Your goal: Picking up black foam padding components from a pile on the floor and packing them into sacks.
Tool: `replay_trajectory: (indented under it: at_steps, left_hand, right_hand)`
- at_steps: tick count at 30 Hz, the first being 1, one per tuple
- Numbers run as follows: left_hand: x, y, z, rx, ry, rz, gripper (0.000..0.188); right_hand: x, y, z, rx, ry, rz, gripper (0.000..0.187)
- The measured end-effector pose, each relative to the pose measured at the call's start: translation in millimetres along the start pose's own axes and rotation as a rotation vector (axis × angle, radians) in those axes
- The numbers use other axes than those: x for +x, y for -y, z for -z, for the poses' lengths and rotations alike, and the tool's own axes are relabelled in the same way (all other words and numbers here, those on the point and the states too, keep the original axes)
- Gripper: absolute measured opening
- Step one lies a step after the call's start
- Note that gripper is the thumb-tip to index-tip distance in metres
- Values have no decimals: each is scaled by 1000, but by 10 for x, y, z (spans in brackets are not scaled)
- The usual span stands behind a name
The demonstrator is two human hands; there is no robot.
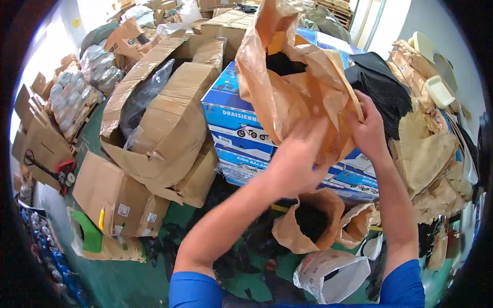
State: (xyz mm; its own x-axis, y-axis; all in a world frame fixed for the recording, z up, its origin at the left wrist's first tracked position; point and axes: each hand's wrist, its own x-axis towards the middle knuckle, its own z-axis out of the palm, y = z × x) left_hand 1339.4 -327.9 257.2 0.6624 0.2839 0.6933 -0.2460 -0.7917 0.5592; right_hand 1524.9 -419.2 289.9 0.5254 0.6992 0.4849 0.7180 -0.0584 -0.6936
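A large brown paper bag (292,97) is held up in front of me, crumpled, with its mouth spread at the top. Something dark (285,64) shows inside the mouth. My right hand (371,126) is closed on the bag's right edge, with the fingers curled round the paper. Against the lower front of the bag lies my left hand (300,156); its fingers are blurred and partly lost among the folds. Behind the bag are stacked blue printed boxes (231,115) with pictures of small bikes.
Open paper bags (285,228) and a white sack (308,277) stand on the green floor below. Large cardboard boxes (177,110) are at the left. Black sheets (382,84) lie on the right, beside piled brown paper (423,159). A pallet jack (64,172) is far left.
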Motion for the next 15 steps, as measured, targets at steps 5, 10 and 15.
replay_trajectory:
  at_steps: [5, 10, 15]
  left_hand:
    - [842, 742, -87, 296, -23, 172, 50]
    - [1279, 1116, -474, 754, 229, 272, 46]
    - [1562, 1353, -488, 796, 596, 509, 42]
  right_hand:
    - [194, -328, -71, 1093, 34, -185, 55]
    - [193, -894, -397, 1017, 115, -283, 57]
    - [353, -1276, -569, 752, -19, -251, 39]
